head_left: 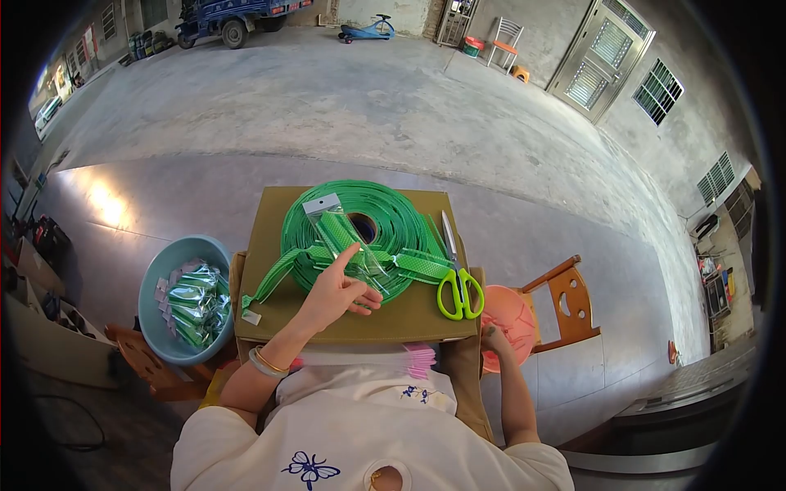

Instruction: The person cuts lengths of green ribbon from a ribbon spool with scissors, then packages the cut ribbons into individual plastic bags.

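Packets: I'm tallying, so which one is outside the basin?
The packet on the green ribbon roll, at the left hand; the other packets lie in the blue basin.

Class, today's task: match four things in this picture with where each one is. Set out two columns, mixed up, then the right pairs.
1. scissors
2. blue basin
3. clear packet
4. pink basket

A. touched by the left hand, on the green strap roll
B. at the right hand, right of the cardboard box
C. left of the cardboard box, holding green packets
D. on the cardboard box, right of the green strap roll

Pairs: 1-D, 2-C, 3-A, 4-B
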`<state>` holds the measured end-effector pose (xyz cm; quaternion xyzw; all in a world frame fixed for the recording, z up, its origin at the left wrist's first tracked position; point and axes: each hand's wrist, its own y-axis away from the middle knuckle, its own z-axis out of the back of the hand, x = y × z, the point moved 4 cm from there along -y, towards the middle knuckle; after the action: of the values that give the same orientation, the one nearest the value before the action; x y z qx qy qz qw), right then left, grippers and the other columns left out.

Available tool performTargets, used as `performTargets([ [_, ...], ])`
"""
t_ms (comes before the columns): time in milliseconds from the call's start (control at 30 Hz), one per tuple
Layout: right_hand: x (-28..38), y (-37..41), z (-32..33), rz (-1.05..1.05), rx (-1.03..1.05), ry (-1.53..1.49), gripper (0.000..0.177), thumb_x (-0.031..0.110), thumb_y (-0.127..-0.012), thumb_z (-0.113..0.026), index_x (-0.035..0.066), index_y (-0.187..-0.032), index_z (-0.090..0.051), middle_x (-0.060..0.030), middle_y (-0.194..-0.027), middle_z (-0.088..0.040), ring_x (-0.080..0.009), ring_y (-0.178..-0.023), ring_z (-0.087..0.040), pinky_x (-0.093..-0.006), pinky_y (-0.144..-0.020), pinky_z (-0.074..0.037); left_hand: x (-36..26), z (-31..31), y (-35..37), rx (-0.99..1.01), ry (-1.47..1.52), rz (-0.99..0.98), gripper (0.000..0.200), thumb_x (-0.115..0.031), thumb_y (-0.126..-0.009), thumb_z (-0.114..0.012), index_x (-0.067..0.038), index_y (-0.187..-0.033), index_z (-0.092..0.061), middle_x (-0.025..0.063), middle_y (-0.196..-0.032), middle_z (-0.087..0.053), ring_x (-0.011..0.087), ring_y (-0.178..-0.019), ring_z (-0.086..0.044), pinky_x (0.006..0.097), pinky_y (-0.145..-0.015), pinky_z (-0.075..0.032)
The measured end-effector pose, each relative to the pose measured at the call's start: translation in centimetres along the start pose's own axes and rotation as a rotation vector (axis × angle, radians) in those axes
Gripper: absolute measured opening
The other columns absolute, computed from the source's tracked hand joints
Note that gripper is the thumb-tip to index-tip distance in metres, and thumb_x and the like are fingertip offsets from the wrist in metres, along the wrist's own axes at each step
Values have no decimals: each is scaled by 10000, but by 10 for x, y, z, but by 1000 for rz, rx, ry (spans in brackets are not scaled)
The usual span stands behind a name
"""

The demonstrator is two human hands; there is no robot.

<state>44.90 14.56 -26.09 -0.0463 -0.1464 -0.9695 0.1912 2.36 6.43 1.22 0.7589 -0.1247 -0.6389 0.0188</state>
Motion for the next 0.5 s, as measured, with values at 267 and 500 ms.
performTargets([
  [267,9,50,140,-506,-269,-1033,170,122,-717,-697,-29,-754,-627,-48,-583,-566,-110,-511,-551,-220,-488,-453,0,0,-1,21,7,-6,663,-2,-860,-450,-43,-1406,-77,190,-855,-638,239,-756,-653,326,-657,-549],
  [500,-30,58,148,-103,-344,-1982,144,100,-799,-637,0,-885,-580,-19,-729,-573,-105,-606,-537,-211,-550,-456,0,-1,-1,20,2,9,662,1,-855,-444,-44,-1407,-81,182,-852,-639,227,-749,-651,317,-651,-547],
])
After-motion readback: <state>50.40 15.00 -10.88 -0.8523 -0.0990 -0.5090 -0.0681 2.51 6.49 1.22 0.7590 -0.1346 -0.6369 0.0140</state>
